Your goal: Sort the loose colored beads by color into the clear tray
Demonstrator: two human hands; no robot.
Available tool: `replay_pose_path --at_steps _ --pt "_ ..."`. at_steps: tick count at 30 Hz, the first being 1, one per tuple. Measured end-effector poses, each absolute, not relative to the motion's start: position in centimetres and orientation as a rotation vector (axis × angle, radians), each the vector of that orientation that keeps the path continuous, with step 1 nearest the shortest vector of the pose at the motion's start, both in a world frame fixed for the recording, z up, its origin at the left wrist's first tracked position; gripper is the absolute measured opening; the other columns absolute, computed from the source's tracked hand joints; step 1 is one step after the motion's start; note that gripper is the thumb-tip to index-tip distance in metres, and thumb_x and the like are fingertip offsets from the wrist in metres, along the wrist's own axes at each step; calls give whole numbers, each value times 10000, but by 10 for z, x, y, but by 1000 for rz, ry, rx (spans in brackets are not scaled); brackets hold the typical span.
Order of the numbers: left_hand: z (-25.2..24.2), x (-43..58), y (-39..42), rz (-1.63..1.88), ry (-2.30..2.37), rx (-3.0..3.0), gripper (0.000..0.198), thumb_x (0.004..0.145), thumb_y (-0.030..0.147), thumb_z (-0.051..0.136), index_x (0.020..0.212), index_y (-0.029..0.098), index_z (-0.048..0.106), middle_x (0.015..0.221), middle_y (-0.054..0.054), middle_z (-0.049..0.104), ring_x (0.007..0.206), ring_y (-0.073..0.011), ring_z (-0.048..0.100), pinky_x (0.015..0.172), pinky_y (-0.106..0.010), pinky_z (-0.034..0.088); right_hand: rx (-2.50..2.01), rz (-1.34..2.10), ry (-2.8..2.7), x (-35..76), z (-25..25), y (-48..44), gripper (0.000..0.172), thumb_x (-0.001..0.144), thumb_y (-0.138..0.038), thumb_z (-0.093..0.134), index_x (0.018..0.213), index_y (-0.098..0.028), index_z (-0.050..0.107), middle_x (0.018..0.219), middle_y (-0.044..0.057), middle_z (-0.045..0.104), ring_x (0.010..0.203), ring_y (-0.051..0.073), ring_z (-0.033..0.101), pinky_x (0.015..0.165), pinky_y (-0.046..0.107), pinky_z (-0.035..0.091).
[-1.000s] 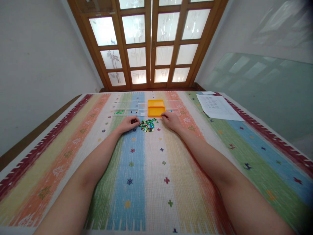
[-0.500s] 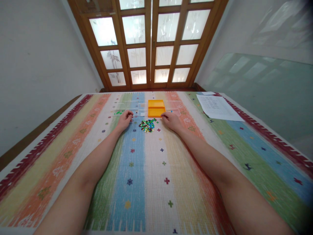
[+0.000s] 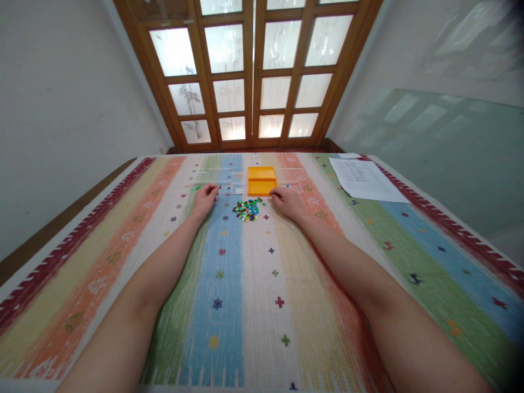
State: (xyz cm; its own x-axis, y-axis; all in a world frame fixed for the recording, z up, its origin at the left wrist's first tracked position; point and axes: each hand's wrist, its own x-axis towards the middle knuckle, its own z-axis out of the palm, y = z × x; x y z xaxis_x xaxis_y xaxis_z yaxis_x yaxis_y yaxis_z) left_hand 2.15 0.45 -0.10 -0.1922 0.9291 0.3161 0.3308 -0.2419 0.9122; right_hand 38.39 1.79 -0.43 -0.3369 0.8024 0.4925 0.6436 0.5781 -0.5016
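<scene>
Head view, left grip [image 3: 205,200] together, right grip [image 3: 287,201] clamped on yellow box [image 3: 262,188], colourful pile [image 3: 246,210] between.

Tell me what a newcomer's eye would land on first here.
Probably the bright yellow-orange open box, toward the far edge of the striped tablecloth, with the right hand at its near right corner. Next, the heap of small multicolored pieces just nearer than the box. Beyond the table, wood-framed glass doors glow brightly.
</scene>
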Motion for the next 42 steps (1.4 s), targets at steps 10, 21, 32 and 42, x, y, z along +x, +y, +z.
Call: replay_pose_path --at_steps 10,21,32,42 --pt "-2 21 4 1489 1443 1386 400 898 370 610 1229 174 722 1152 -108 777 550 -91 524 554 -252 461 -1152 271 -2093 384 -5 18 244 958 -198 554 1069 -234 768 1069 63 792 1003 243 710 918 374 537" --pt "2 26 -4 1227 1604 1822 252 883 296 614 1056 197 768 946 -45 772 670 -156 598 674 -295 503 -1168 286 -2096 383 -1 16 257 959 -217 542 1072 -229 773 1065 72 791 993 249 707 914 380 540" --pt "22 50 -26 712 1400 2455 146 889 263 649 902 216 787 872 -51 678 777 -201 613 738 -332 467 -1168 285 -2099 382 1 14 258 966 -235 540 1069 -231 777 1051 75 792 984 249 701 908 381 541" --pt "24 54 -28 702 1375 2456 144 901 286 665 901 216 790 879 -51 675 806 -204 610 747 -333 460 -1161 278 -2099 382 2 13 239 969 -223 543 1048 -223 769 1029 72 787 961 243 700 881 358 526"
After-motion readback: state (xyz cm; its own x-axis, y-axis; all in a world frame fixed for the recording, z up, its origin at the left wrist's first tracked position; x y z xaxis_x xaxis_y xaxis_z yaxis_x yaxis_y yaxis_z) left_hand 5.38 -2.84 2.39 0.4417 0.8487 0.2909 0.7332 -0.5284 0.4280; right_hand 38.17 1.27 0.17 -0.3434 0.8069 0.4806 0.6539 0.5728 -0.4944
